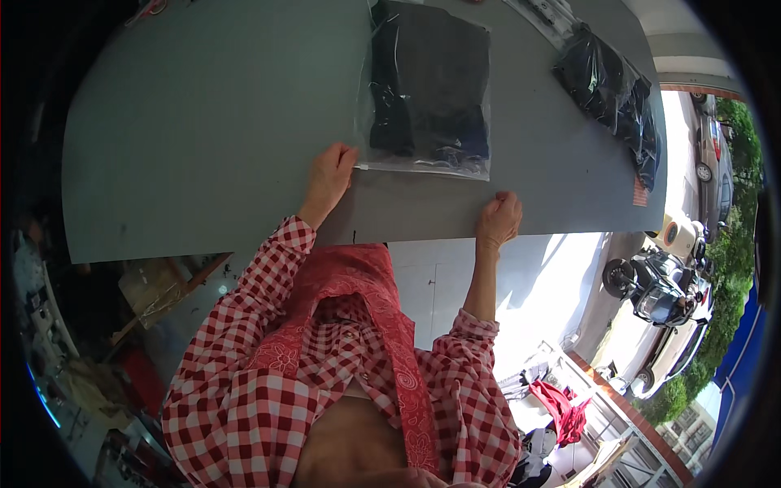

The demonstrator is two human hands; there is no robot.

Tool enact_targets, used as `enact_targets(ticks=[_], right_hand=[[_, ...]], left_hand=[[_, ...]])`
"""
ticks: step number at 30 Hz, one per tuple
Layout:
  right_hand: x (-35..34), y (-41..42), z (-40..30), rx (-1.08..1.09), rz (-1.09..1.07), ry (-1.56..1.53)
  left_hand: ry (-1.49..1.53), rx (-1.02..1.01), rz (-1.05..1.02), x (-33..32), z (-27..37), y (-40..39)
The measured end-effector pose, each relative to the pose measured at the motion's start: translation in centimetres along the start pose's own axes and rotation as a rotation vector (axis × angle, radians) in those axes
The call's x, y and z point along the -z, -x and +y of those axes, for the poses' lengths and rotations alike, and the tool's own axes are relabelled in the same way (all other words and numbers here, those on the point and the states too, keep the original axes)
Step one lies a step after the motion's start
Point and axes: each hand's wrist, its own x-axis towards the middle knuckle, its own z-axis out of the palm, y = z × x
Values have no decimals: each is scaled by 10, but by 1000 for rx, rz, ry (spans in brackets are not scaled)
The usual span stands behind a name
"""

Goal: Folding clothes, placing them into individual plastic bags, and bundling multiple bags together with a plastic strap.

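A clear plastic slider-zip bag (427, 166) lies flat on the grey table (213, 122), its zip edge towards me. Folded dark cloth (433, 73), probably a garment, fills most of it. My left hand (331, 177) pinches the bag's near left corner, right at the small white slider (362, 166). Apart from the bag, my right hand (500, 218) rests by the table's front edge, below the bag's near right corner. Its fingers are curled in, and nothing shows in them.
At the far right of the table lies another clear bag with dark contents (604, 85), partly over an orange-striped piece (640, 193). Beside it is more clear plastic packaging (543, 18). Below left stands a wooden-edged shelf or box (189, 280). A garment rack (567, 409) stands lower right.
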Motion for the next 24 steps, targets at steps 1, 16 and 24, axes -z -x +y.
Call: enact_targets(ticks=[1, 16, 24], right_hand=[[4, 5, -9, -112, -18, -127], [-28, 78, -168, -716, -580, -1597], [-25, 14, -75, -840, -195, -1647]], left_hand=[[-12, 9, -40, -2, -3, 0], [-306, -268, -31, 2, -18, 11], [133, 90, -125, 10, 11, 17]])
